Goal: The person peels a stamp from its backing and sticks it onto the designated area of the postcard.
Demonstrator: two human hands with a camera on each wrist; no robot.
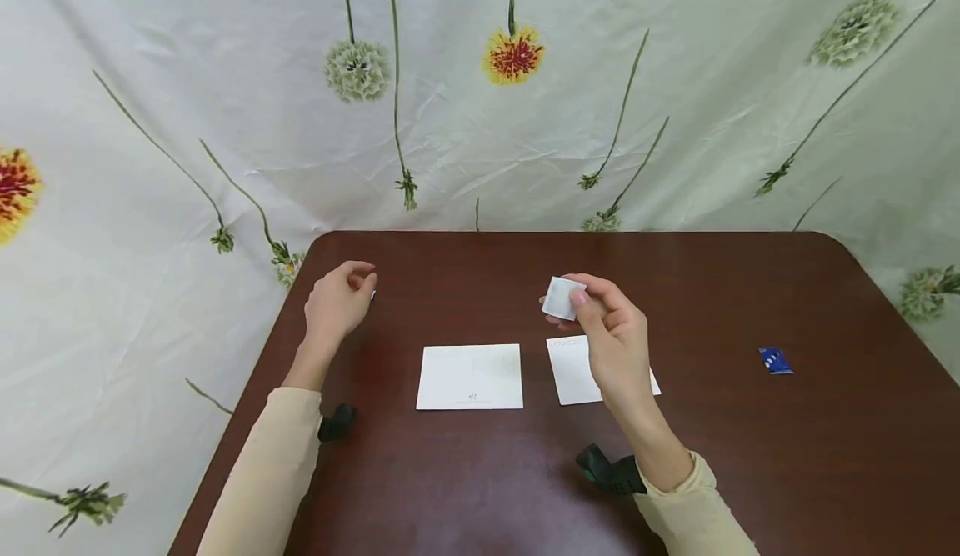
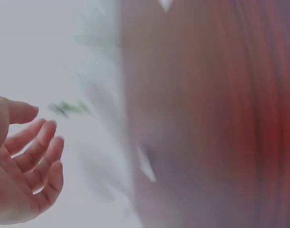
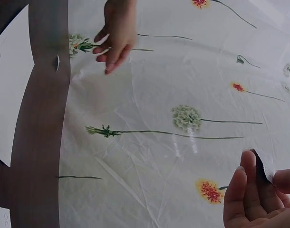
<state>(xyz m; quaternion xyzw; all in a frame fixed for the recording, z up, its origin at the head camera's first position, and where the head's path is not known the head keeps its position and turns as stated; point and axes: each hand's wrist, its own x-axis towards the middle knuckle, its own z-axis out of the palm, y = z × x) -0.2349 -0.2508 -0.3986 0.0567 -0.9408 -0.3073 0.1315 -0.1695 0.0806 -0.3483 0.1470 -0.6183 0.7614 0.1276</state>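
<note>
My right hand (image 1: 618, 339) pinches a small white square (image 1: 561, 298) between thumb and fingers, above the table. From the side, in the right wrist view, the right hand (image 3: 256, 204) holds this square (image 3: 263, 168) showing a dark face and a pale one. My left hand (image 1: 336, 302) is over the table's left side, its fingers loosely bent around nothing in the left wrist view, where the hand (image 2: 31, 164) is raised. A small white scrap (image 2: 146, 164) lies near the table edge; the right wrist view shows the scrap (image 3: 57, 62) below the left hand (image 3: 120, 33).
A white card (image 1: 470, 378) lies on the brown table (image 1: 480, 489) between the arms. Another white sheet (image 1: 576, 371) is partly hidden by my right hand. Farther right lies a blue packet (image 1: 775, 361). A flowered cloth (image 1: 480, 122) hangs behind the table.
</note>
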